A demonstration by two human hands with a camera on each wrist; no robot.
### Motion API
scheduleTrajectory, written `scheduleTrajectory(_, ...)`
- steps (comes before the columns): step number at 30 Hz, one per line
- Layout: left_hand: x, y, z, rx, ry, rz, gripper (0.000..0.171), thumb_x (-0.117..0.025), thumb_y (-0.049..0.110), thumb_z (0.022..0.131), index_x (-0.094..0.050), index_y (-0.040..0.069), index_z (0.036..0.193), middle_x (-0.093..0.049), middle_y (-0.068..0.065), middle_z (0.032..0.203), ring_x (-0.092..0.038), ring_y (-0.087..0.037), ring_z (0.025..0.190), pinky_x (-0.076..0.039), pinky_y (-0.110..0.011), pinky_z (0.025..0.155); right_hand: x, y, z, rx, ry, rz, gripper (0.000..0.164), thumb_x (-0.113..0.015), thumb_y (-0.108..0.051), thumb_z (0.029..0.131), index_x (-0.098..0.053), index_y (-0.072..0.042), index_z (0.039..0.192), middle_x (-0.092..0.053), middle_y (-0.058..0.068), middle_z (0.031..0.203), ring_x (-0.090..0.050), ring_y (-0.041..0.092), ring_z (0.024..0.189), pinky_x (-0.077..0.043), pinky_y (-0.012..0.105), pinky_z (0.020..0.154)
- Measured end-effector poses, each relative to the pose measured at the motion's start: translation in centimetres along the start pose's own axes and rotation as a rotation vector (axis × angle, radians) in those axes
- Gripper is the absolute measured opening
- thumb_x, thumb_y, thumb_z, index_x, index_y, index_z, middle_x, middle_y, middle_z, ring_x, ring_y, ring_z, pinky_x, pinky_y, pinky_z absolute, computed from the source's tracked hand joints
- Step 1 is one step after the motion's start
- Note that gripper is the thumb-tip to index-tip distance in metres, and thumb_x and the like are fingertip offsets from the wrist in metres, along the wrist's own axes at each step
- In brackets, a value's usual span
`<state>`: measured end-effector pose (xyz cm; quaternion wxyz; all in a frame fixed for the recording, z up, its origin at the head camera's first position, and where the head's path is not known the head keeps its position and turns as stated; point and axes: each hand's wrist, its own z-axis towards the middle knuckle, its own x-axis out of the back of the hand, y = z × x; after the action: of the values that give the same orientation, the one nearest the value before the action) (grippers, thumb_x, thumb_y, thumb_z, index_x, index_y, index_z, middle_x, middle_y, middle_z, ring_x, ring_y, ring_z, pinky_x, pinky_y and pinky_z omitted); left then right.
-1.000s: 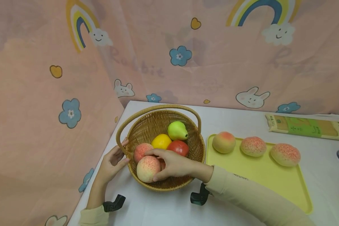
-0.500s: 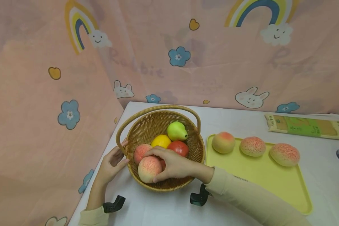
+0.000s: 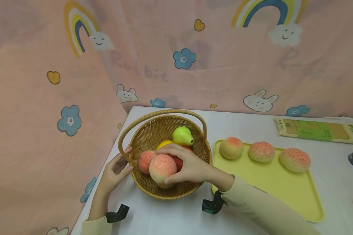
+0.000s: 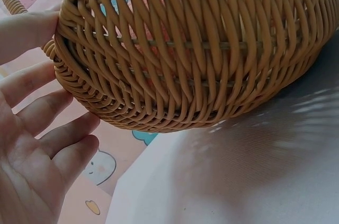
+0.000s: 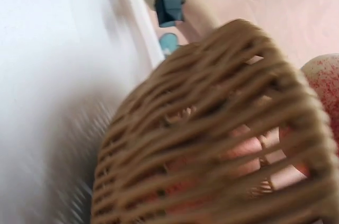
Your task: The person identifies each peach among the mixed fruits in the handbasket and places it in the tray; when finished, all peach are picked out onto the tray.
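Currently I count one white table (image 3: 176,215) under both hands, with one yellow tray (image 3: 267,182) right of the right fingers. One wicker basket (image 3: 153,133) sits beneath those fingers, its single handle arching beyond them. One long package (image 3: 314,130) lies well past them, behind the tray. I watch two hands: the left hand (image 3: 114,173) has loosely spread fingers, touching the basket's rim; the right hand (image 3: 191,166) is partly closed, thumb and fingertips pinching one speckled peach (image 3: 161,167) at the basket's near part. Three pink-topped fruits (image 3: 261,151) line the tray, well apart from the fingers. Inside the basket, I count one green pear (image 3: 182,136) beyond the right fingers, one half-covered yellow fruit (image 3: 163,144) just behind them, and one pink peach (image 3: 145,161) to their left. Red skin (image 3: 178,164) shows beneath them; one fruit or two, I cannot tell.
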<state>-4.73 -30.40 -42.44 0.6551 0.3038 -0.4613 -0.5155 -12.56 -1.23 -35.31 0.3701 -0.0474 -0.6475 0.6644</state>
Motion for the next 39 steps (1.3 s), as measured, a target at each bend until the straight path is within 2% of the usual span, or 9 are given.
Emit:
scheduleTrajectory(4, 0.1, 0.0, 0.0, 0.003, 0.000, -0.002, 0.056, -0.057, -0.016, 0.082, -0.042, -0.010, 0.136, -0.035, -0.032, 0.144, -0.040, -0.008, 0.135, -0.036, -0.017, 0.105, 1.1, 0.0, -1.1, 0.023, 0.074, -0.020, 0.073, -0.085, -0.024, 0.069, -0.053, -0.021, 0.134, -0.050, -0.006, 0.135, -0.047, 0.016, 0.122, -0.048, 0.035, 0.095)
scheduleTrajectory(9, 0.1, 0.1, 0.0, -0.019, -0.003, -0.014, 0.056, -0.056, -0.018, 0.081, -0.041, -0.013, 0.135, -0.033, -0.035, 0.144, -0.039, -0.007, 0.135, -0.037, -0.016, 0.105, 2.6, 0.1, -3.0, 0.042, 0.146, 0.021, 0.075, -0.086, -0.021, 0.068, -0.051, -0.019, 0.135, -0.049, -0.005, 0.136, -0.046, 0.015, 0.123, -0.050, 0.036, 0.095)
scheduleTrajectory(19, 0.1, 0.2, -0.1, -0.008, 0.002, -0.005, 0.057, -0.057, -0.018, 0.081, -0.042, -0.010, 0.135, -0.034, -0.034, 0.143, -0.040, -0.010, 0.135, -0.037, -0.017, 0.105, 5.3, 0.9, -7.7, 0.116, 0.235, 0.079, 0.079, -0.083, 0.001, 0.067, -0.045, -0.006, 0.136, -0.044, 0.010, 0.136, -0.044, 0.013, 0.125, -0.039, 0.020, 0.107)
scheduleTrajectory(26, 0.1, 0.1, -0.1, -0.017, -0.010, -0.021, 0.058, -0.056, -0.018, 0.081, -0.041, -0.010, 0.136, -0.033, -0.035, 0.143, -0.040, -0.016, 0.136, -0.037, -0.017, 0.106, 6.4, 2.3, -11.3, 0.108, 0.331, 0.063, 0.084, -0.078, 0.013, 0.065, -0.040, 0.001, 0.138, -0.042, 0.013, 0.139, -0.042, 0.010, 0.129, -0.035, 0.015, 0.107)
scheduleTrajectory(31, 0.0, 0.2, 0.0, -0.030, -0.014, -0.039, 0.058, -0.056, -0.019, 0.080, -0.040, -0.012, 0.136, -0.033, -0.037, 0.142, -0.042, -0.011, 0.134, -0.037, -0.017, 0.106, 6.3, 3.8, -13.8, 0.135, 0.397, 0.069, 0.085, -0.075, 0.020, 0.064, -0.036, 0.008, 0.139, -0.041, 0.012, 0.140, -0.040, 0.009, 0.131, -0.035, 0.012, 0.106)
scheduleTrajectory(33, 0.0, 0.2, 0.0, -0.033, -0.011, -0.041, 0.058, -0.055, -0.020, 0.080, -0.040, -0.013, 0.136, -0.033, -0.037, 0.142, -0.043, -0.010, 0.133, -0.037, -0.017, 0.106, 6.1, 4.6, -14.7, 0.127, 0.424, 0.057, 0.085, -0.074, 0.022, 0.063, -0.036, 0.010, 0.138, -0.042, 0.009, 0.138, -0.041, 0.008, 0.129, -0.034, 0.011, 0.106)
scheduleTrajectory(39, 0.0, 0.0, 0.0, -0.036, -0.016, -0.055, 0.059, -0.055, -0.020, 0.080, -0.039, -0.012, 0.136, -0.031, -0.038, 0.142, -0.041, -0.015, 0.135, -0.037, -0.018, 0.106, 5.4, 6.9, -16.7, 0.015, 0.480, -0.013, 0.082, -0.075, 0.018, 0.065, -0.039, 0.006, 0.138, -0.044, 0.004, 0.137, -0.041, 0.002, 0.127, -0.031, 0.006, 0.105)
